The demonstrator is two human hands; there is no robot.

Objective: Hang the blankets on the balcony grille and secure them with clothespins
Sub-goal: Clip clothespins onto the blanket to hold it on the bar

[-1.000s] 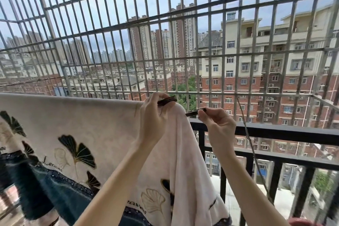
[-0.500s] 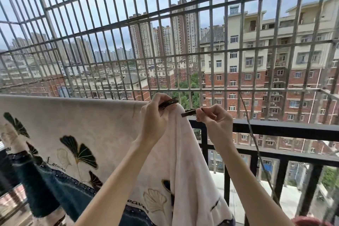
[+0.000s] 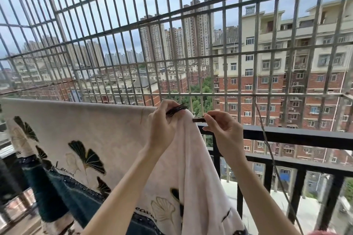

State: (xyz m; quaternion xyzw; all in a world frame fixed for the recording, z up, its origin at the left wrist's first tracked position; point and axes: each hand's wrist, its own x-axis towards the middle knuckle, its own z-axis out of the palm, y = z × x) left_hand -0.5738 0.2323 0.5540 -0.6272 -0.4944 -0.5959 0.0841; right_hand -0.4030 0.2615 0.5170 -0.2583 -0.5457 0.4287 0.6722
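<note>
A cream blanket with dark ginkgo leaves and a dark blue border hangs over the black balcony rail, below the metal grille. At the blanket's right top corner my left hand pinches a dark clothespin, which lies against the fabric's edge. Just to the right, my right hand pinches a second dark clothespin, whose tip points left at the blanket corner. The rail under the blanket is hidden.
A thin cord hangs diagonally from the grille down past the rail on the right. Bare black railing bars stretch to the right of the blanket. Something red shows at the bottom right edge.
My view has drifted slightly, shifting the scene right and down. Both hands stay at the blanket's corner with their clothespins, the right one a little nearer the fabric.
</note>
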